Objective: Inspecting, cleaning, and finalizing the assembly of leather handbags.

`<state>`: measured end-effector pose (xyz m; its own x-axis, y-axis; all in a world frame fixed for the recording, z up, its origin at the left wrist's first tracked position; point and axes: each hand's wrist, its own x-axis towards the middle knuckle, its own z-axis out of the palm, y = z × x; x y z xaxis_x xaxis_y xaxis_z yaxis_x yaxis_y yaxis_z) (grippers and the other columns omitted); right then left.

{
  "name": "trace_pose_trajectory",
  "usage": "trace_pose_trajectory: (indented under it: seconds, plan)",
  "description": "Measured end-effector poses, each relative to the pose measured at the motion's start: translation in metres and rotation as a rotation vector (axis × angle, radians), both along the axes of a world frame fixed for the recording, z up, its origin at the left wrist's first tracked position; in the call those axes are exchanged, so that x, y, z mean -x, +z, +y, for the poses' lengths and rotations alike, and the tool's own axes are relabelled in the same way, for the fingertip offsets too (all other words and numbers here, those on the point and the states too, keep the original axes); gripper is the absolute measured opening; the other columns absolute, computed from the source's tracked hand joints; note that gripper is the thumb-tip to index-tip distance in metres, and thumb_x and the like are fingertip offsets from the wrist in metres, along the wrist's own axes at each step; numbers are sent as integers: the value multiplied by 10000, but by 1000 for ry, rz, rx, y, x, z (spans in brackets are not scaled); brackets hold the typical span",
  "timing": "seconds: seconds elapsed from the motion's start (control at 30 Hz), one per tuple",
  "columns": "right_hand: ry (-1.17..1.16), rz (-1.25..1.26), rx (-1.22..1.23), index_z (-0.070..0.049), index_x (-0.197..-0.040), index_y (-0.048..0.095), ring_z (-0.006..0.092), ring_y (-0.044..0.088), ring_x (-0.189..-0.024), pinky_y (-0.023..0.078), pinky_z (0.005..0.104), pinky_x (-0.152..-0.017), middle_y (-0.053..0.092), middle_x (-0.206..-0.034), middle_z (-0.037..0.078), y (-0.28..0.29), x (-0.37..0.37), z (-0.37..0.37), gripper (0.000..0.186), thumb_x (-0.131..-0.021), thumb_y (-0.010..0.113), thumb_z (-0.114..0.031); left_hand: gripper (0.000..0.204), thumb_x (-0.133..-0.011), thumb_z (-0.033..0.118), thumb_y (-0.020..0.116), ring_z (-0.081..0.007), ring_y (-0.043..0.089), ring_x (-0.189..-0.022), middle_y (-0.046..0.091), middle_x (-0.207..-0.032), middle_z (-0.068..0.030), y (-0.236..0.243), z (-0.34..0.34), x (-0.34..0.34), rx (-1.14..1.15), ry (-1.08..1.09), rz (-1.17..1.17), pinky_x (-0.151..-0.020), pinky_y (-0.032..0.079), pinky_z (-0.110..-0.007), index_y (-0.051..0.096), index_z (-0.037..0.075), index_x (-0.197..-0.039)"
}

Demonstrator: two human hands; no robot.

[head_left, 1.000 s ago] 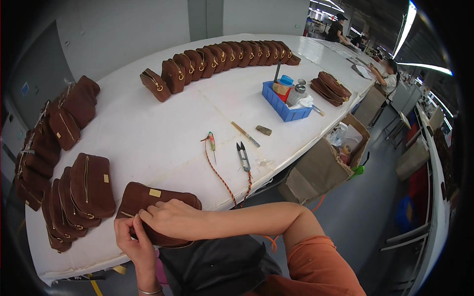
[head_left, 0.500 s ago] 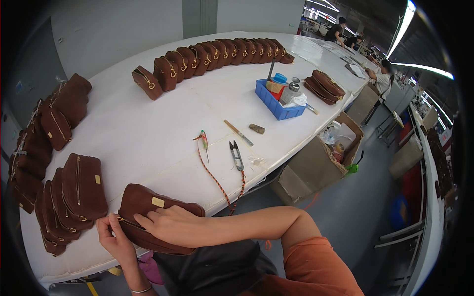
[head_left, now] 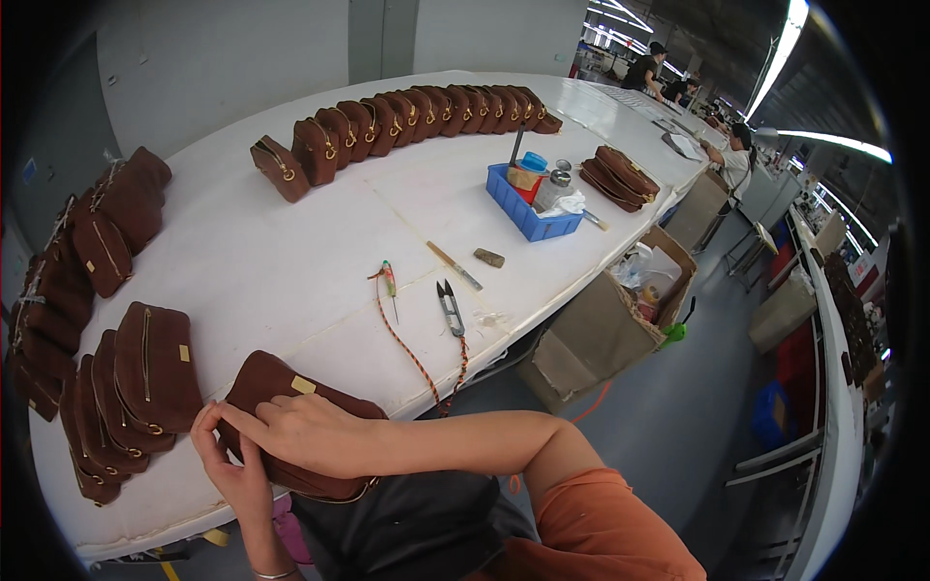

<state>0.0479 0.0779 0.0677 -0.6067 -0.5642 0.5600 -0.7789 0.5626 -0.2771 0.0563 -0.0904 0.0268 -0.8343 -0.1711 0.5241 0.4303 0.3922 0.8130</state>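
Observation:
A brown zip pouch point(head_left: 262, 376) with a small gold plate rests at the near table edge, against my lap. My left hand point(head_left: 237, 476) holds its left end, with thumb and fingers closed by the zipper's end. Across the pouch lies my right hand point(head_left: 300, 433); its index finger reaches left to meet the left fingertips, and its other fingers curl against the pouch. What lies between the meeting fingertips is hidden. Beyond are thread snips point(head_left: 449, 308) on a braided cord and an awl point(head_left: 389, 279) with a red and green handle.
Brown pouches point(head_left: 155, 368) stack close at left, more point(head_left: 116, 232) lie behind, and a long row point(head_left: 387, 121) stands at the back. A blue tray point(head_left: 531, 218) holds jars. A brush point(head_left: 454, 264) and a brown block point(head_left: 489, 258) lie mid-table. A cardboard box point(head_left: 591, 334) stands beside the table.
My right index finger has moved left along the pouch to meet my left fingertips, covering the zipper end that showed before. The whole view has shifted slightly.

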Motion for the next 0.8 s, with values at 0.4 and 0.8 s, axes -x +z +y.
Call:
trace_pose_trajectory:
  seconds: [0.4,0.8]
  plan:
    - [141,70,-8,38,-1283,469,267,644,-730,515,351,-553,588,-792,144,7,-8,-10,535,-770,584,-63,398,-797,2,546,-235,573,-1068,604,-1135,-114,5,-10,17,254,97,34,-950,436,-333,594,-19,-1192]
    - [-235,236,-9,32,-1085,597,213,562,-840,471,307,-660,546,-885,98,5,21,-12,380,-733,628,-108,303,-855,-51,578,-228,607,-1018,637,-1112,-115,25,10,52,233,183,111,-922,463,-336,616,-22,-1154]
